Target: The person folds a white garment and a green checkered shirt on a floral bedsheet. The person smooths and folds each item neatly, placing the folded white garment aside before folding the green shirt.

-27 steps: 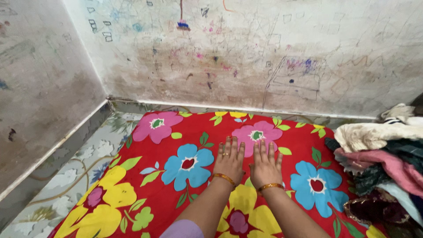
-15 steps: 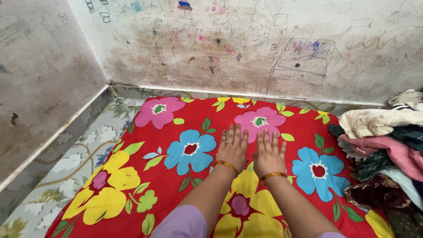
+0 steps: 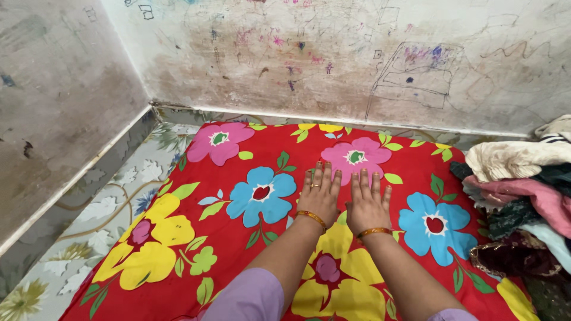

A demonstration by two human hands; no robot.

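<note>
A red cloth printed with big pink, blue and yellow flowers is spread flat in front of me. My left hand lies palm down on it, fingers straight and close together, with a ring and a gold bangle. Right beside it, my right hand rests flat the same way, also with a gold bangle. Both hands lie between a blue flower and a pink flower and hold nothing.
A heap of crumpled clothes in cream, pink, green and dark colours sits at the right edge of the cloth. A pale floral sheet lies under it at left. Scribbled, stained walls close in the back and left.
Both hands stay flat on the cloth in the same spot. The view has tipped downward a little, so more of my forearms and lilac sleeves shows.
</note>
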